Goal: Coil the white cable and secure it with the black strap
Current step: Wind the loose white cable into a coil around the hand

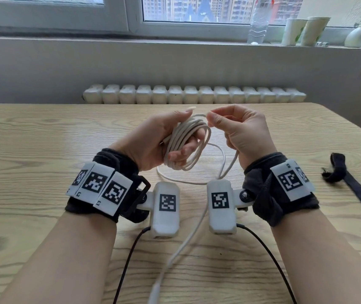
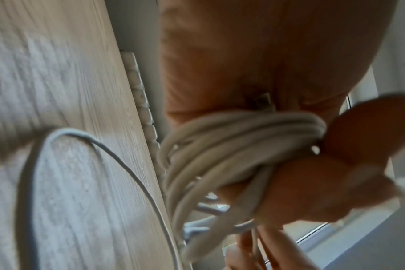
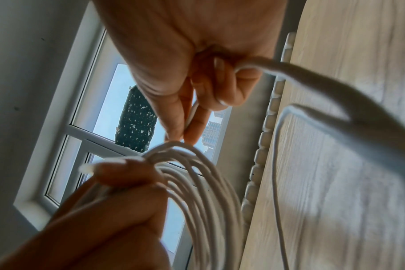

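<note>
My left hand (image 1: 170,137) holds a coil of white cable (image 1: 186,143) of several loops above the table, thumb on top and fingers curled under it; the wrist view shows the same coil (image 2: 220,146) wrapped round those fingers. Close on the right, my right hand (image 1: 236,128) pinches the running cable (image 3: 192,115) between thumb and forefinger at the coil's top. The loose remainder (image 1: 184,244) trails over the table toward me, ending in a plug at the bottom edge. The black strap (image 1: 350,183) lies flat on the table at the far right, apart from both hands.
The wooden table (image 1: 43,150) reaches to a radiator (image 1: 195,94) under the window. On the sill (image 1: 219,43) stand a clear bottle (image 1: 258,23), paper cups (image 1: 306,30) and a small vase (image 1: 358,36). Thin black wires (image 1: 127,266) hang from both wrist cameras.
</note>
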Demonstrator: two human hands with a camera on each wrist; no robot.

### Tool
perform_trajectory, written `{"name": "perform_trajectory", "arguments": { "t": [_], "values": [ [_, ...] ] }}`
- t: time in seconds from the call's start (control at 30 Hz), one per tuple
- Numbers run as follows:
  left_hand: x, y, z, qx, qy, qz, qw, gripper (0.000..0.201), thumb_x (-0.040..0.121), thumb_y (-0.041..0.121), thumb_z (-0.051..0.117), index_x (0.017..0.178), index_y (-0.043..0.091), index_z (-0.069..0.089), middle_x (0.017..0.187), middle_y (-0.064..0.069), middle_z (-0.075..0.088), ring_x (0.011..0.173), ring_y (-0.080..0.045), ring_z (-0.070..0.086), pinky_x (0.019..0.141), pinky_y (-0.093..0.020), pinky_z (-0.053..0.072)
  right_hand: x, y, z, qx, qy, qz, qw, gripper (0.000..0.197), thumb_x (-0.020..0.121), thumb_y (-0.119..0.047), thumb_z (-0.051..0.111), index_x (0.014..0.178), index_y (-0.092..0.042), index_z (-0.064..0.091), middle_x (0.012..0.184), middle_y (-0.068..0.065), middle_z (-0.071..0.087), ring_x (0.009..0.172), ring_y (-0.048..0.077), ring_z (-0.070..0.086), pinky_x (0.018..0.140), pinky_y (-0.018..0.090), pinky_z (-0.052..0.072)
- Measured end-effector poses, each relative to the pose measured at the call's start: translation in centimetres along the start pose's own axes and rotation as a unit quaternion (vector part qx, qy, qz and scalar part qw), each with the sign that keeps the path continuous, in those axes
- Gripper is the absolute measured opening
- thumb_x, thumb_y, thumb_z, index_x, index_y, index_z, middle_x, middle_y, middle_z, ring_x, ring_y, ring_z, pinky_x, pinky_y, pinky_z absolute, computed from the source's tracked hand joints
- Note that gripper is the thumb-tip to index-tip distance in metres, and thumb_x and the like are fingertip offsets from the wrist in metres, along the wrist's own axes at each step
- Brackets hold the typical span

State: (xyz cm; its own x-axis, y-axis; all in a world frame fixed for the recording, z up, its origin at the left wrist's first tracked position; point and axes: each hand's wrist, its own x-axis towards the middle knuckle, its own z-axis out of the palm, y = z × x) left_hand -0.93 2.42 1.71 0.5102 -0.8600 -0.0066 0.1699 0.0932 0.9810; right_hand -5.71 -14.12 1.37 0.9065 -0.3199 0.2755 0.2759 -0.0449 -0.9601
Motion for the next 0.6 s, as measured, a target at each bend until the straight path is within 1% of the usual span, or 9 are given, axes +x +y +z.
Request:
{"name": "perform_trajectory", "arguments": {
  "t": [0.07, 0.13, 0.2, 0.27, 0.37, 0.47, 0.53, 0.6],
  "values": [
    [0.0, 0.3, 0.1, -0.039, -0.001, 0.01, 0.999, 0.04, 0.094, 0.036, 0.032, 0.083, 0.005, 0.055, 0.052, 0.0, 0.05, 0.033, -0.006, 0.04, 0.049, -0.023, 0.048, 0.2, 0.3, 0.0, 0.007, 0.004, 0.012, 1.0, 0.011, 0.079, -0.007, 0.072, 0.084, 0.001, 0.067, 0.057, -0.003, 0.061, 0.033, -0.002, 0.047, 0.038, 0.006, 0.034],
    [0.0, 0.4, 0.1, -0.082, -0.018, 0.018, 0.996, 0.037, 0.093, 0.036, 0.033, 0.082, 0.006, 0.053, 0.052, -0.001, 0.05, 0.033, -0.006, 0.042, 0.06, -0.028, 0.055, 0.2, 0.6, 0.1, 0.014, -0.001, 0.023, 1.0, 0.014, 0.079, -0.008, 0.072, 0.086, 0.003, 0.067, 0.045, -0.012, 0.057, 0.032, -0.001, 0.046, 0.037, 0.006, 0.033],
    [-0.1, 0.4, 0.0, -0.119, -0.025, 0.026, 0.992, 0.036, 0.092, 0.035, 0.035, 0.083, 0.006, 0.053, 0.054, -0.001, 0.05, 0.034, -0.007, 0.043, 0.068, -0.033, 0.057, 0.3, 0.8, 0.3, 0.011, -0.007, 0.032, 0.999, 0.017, 0.079, -0.013, 0.073, 0.088, 0.002, 0.069, 0.042, -0.013, 0.055, 0.032, 0.0, 0.044, 0.036, 0.007, 0.031],
    [-0.1, 0.5, 0.0, -0.141, -0.021, 0.042, 0.989, 0.035, 0.091, 0.035, 0.036, 0.085, 0.005, 0.052, 0.055, -0.001, 0.05, 0.036, -0.007, 0.044, 0.071, -0.034, 0.056, 0.2, 0.9, 0.4, -0.001, -0.016, 0.044, 0.999, 0.016, 0.08, -0.019, 0.073, 0.086, -0.005, 0.071, 0.044, -0.013, 0.056, 0.032, 0.001, 0.039, 0.036, 0.01, 0.027],
    [-0.3, 0.6, 0.2, -0.171, -0.009, 0.072, 0.983, 0.034, 0.09, 0.034, 0.034, 0.087, 0.005, 0.052, 0.059, -0.002, 0.052, 0.04, -0.008, 0.047, 0.069, -0.031, 0.055, 0.1, 1.2, 0.7, -0.011, -0.039, 0.066, 0.997, 0.008, 0.085, -0.02, 0.068, 0.084, -0.013, 0.072, 0.048, -0.011, 0.06, 0.037, 0.003, 0.031, 0.036, 0.014, 0.025],
    [-0.2, 0.6, 0.1, -0.2, -0.008, 0.096, 0.975, 0.035, 0.091, 0.034, 0.033, 0.09, 0.004, 0.05, 0.061, -0.002, 0.052, 0.042, -0.008, 0.049, 0.063, -0.027, 0.052, -0.1, 1.4, 1.1, -0.022, -0.073, 0.082, 0.994, 0.011, 0.09, -0.017, 0.061, 0.088, -0.016, 0.072, 0.048, -0.011, 0.06, 0.044, 0.01, 0.025, 0.039, 0.019, 0.02],
    [-0.1, 0.6, -0.1, -0.231, -0.015, 0.104, 0.967, 0.036, 0.092, 0.034, 0.032, 0.09, 0.003, 0.049, 0.061, -0.003, 0.05, 0.041, -0.008, 0.047, 0.057, -0.024, 0.049, -0.1, 1.5, 1.2, -0.026, -0.098, 0.091, 0.991, 0.014, 0.092, -0.015, 0.058, 0.09, -0.017, 0.071, 0.047, -0.012, 0.059, 0.044, 0.01, 0.027, 0.04, 0.02, 0.021],
    [-0.2, 0.6, -0.5, -0.261, -0.028, 0.11, 0.959, 0.034, 0.092, 0.034, 0.032, 0.09, 0.004, 0.048, 0.059, -0.002, 0.049, 0.039, -0.008, 0.046, 0.053, -0.023, 0.046, -0.2, 1.5, 1.4, -0.034, -0.121, 0.095, 0.987, 0.015, 0.093, -0.016, 0.057, 0.097, -0.014, 0.071, 0.046, -0.011, 0.058, 0.04, 0.008, 0.031, 0.039, 0.018, 0.025]
  ]
}}
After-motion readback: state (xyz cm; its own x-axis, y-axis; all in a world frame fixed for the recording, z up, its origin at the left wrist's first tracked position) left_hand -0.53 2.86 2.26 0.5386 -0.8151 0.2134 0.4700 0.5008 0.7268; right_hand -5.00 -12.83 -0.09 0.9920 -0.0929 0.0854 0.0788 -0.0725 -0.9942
